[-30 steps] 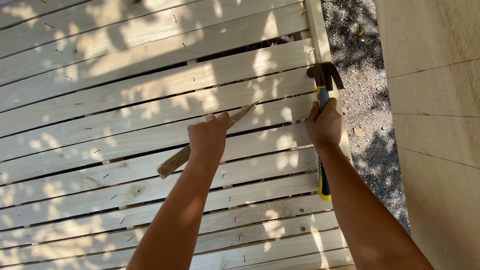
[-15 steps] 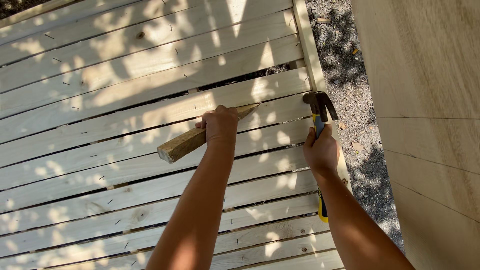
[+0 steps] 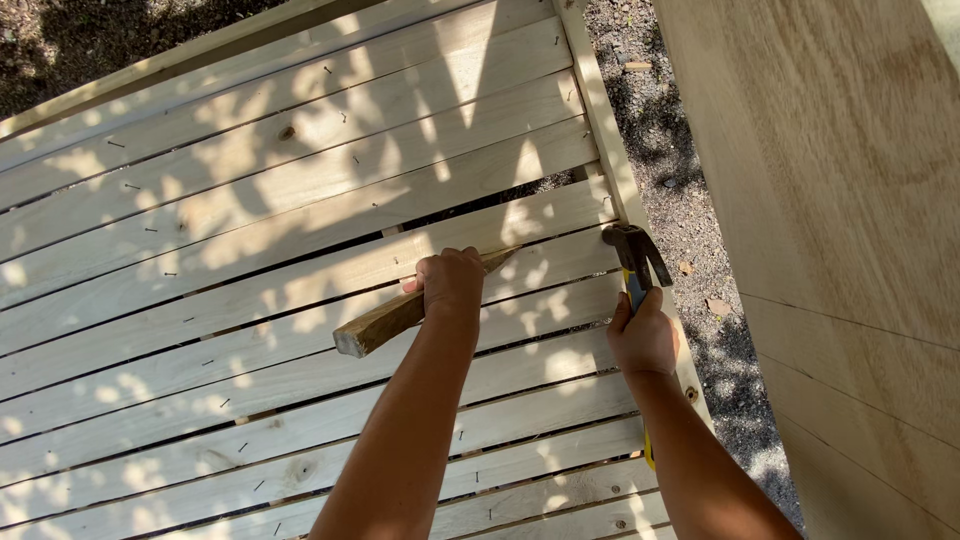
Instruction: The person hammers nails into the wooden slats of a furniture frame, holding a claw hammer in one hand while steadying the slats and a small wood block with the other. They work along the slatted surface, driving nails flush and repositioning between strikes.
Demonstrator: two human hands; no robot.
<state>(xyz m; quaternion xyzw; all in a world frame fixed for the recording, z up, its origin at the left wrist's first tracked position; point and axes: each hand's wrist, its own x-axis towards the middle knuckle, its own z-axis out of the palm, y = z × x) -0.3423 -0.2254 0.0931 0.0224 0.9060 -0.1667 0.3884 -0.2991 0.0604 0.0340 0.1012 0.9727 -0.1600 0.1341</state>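
Observation:
My left hand [image 3: 451, 282] grips a short wooden wedge [image 3: 378, 322], its thin tip pointing right into a gap between pale wooden slats [image 3: 300, 180]. My right hand [image 3: 642, 335] holds a claw hammer [image 3: 636, 255] by its blue and yellow handle. The dark hammer head rests close to the right edge rail [image 3: 610, 140] of the slatted panel, just right of the wedge's tip. Both forearms reach up from the bottom of the view.
Several small nails stick out of the slats across the panel. Gravel ground [image 3: 680, 180] runs along the panel's right side. A large plywood sheet [image 3: 830, 200] fills the right of the view. Dark soil [image 3: 70, 40] lies beyond the panel's far edge.
Both hands have shifted along the slats, with the wedge tip now set in a gap. The hammer head stays beside the right rail.

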